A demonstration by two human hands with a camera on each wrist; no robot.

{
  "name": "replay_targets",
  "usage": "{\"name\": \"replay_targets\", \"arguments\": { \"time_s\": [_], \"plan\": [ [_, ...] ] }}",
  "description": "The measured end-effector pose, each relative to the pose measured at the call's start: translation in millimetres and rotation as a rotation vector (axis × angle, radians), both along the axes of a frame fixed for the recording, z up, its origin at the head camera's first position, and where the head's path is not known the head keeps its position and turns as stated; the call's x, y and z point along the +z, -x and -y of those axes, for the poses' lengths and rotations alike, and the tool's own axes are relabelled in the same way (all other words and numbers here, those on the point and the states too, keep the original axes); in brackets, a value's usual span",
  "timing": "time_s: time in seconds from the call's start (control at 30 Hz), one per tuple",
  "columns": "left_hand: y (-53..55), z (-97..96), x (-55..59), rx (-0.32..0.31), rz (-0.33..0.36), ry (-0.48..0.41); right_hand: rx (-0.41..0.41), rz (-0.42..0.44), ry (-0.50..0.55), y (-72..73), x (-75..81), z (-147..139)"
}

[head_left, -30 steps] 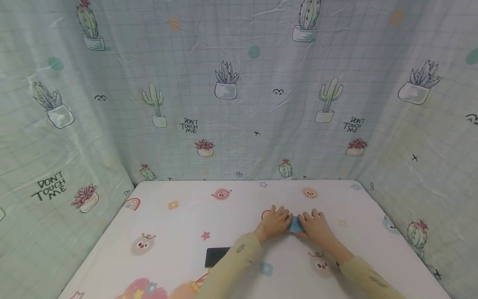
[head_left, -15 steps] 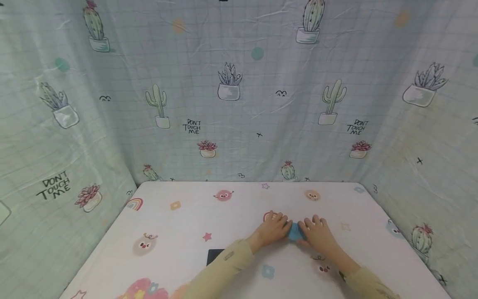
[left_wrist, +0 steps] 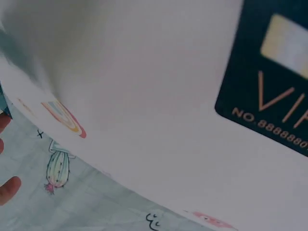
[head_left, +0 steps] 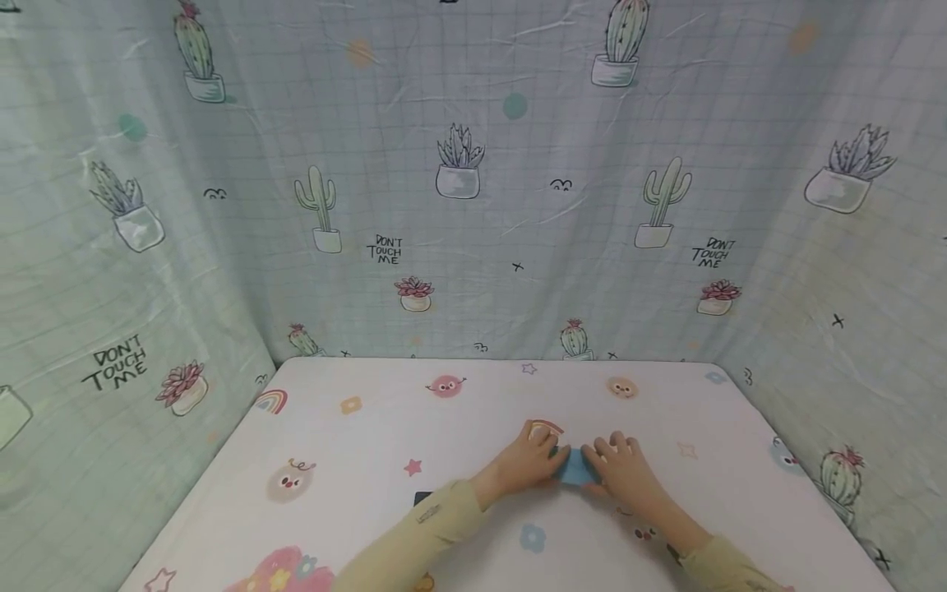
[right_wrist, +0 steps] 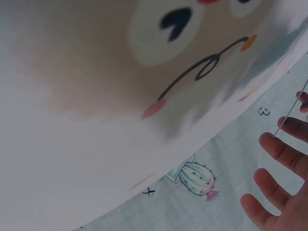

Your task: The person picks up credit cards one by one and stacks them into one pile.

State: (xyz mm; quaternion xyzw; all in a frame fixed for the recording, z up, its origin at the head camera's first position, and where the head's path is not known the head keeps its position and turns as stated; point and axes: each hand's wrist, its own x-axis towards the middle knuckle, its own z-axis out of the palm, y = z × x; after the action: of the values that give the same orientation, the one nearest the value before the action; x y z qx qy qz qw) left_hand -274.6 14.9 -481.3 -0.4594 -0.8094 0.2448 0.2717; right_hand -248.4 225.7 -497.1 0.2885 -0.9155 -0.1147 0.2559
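Observation:
A small light-blue piece, thin like folded paper (head_left: 575,469), lies between the two hands over the right half of the table. My left hand (head_left: 524,460) pinches its left side, fingers bent. At its right side, my right hand (head_left: 627,473) pinches it between thumb and fingers. In the right wrist view the sheet (right_wrist: 288,114) appears edge-on as a thin line by the fingertips (right_wrist: 270,142). Only a few left fingertips (left_wrist: 9,190) enter the left wrist view, beside a bluish corner (left_wrist: 4,105). The piece's folds are too small to make out.
A dark VIP card (left_wrist: 269,82) lies on the white patterned table (head_left: 355,460); in the head view the left sleeve (head_left: 422,526) covers most of it. A cactus-print curtain (head_left: 473,230) stands behind the table and along both sides.
Both hands and the blue piece have come slightly nearer. The left hand has shifted left with its fingers more bent, and its sleeve now hides more of the card. The head view has shifted slightly.

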Motion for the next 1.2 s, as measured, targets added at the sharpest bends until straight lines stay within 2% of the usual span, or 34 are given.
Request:
{"name": "replay_targets", "arguments": {
  "time_s": [0.2, 0.4, 0.63, 0.87, 1.2],
  "plan": [
    [-10.1, 6.4, 3.9, 0.012, 0.038, -0.001, -0.025, 0.077, 0.028, -4.6, 2.3, 9],
    [-17.2, 15.5, 6.2, 0.051, 0.079, -0.012, -0.020, 0.053, 0.000, -7.6, 3.2, 17],
    [-20.2, 25.2, 1.5, 0.072, 0.106, -0.049, 0.053, -0.010, -0.002, -7.6, 2.1, 23],
    [-25.0, 37.0, 2.0, 0.061, 0.122, -0.113, 0.157, -0.095, 0.003, -6.0, -0.1, 29],
    [-36.5, 56.7, 3.1, 0.058, 0.136, -0.170, 0.211, -0.012, 0.043, -14.2, 4.9, 43]
  ]
}}
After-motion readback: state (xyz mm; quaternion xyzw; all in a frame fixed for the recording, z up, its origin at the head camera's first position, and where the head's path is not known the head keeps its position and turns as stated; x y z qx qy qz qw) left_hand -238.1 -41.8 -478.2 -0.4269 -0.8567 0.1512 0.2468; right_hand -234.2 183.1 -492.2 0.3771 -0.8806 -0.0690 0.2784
